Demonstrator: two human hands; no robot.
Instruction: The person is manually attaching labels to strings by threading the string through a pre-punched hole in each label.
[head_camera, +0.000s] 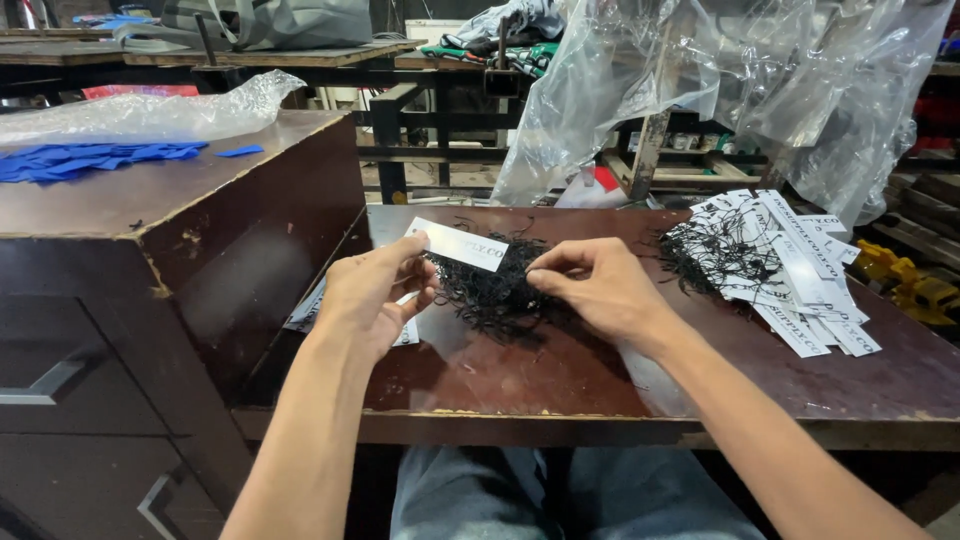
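My left hand (372, 292) holds a white rectangular paper tag (457, 245) by its near end, lifted a little above the table. My right hand (598, 285) rests on a tangled heap of black string loops (490, 290), its fingertips pinching into the strings. The heap lies on the dark brown table (560, 385) between both hands. More white tags (312, 308) lie flat under my left hand, mostly hidden by it.
A pile of white tags with black strings attached (790, 265) lies at the right of the table. A taller dark cabinet (190, 215) stands at the left with blue scraps (90, 160) on top. Clear plastic sheeting (730, 80) hangs behind. A yellow object (910, 285) sits far right.
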